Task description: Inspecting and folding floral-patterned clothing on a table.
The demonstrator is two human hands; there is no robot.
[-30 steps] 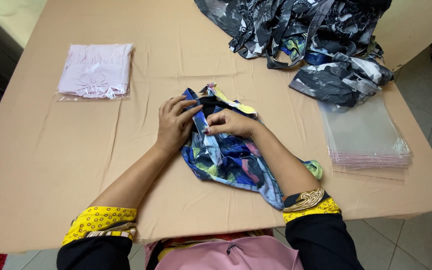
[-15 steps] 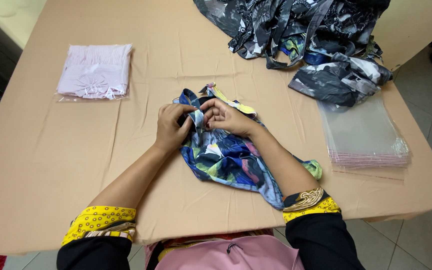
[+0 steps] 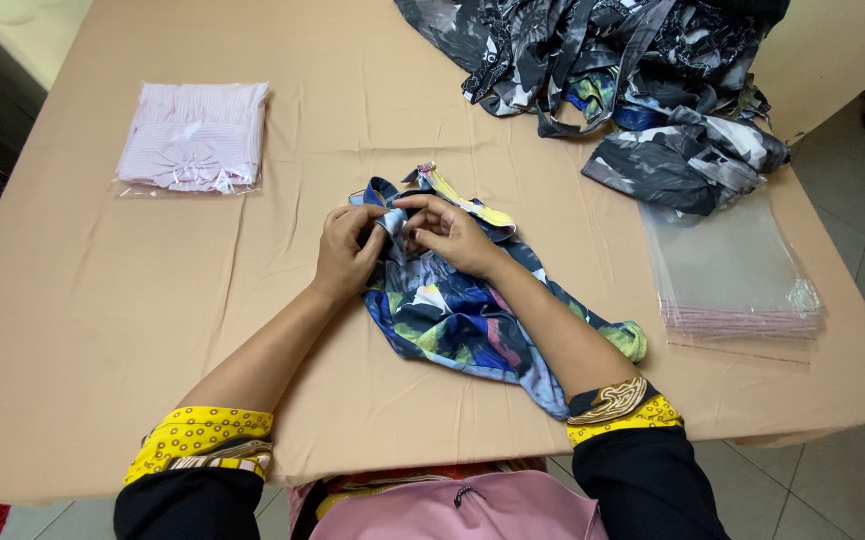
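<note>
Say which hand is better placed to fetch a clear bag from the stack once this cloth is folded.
Right, probably. The stack of clear bags lies on the table's right side, just beyond the right hand. The left hand would have to cross over the patterned cloth that both hands pinch.

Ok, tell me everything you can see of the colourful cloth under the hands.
The colourful cloth is thin, soft-looking fabric printed in blue, black, white, pink and green, with a yellow band at its far end. It lies crumpled on the tan table, running from mid-table toward the near right edge. The left hand and right hand pinch a bunched fold at its far end; the right forearm lies across it.
</note>
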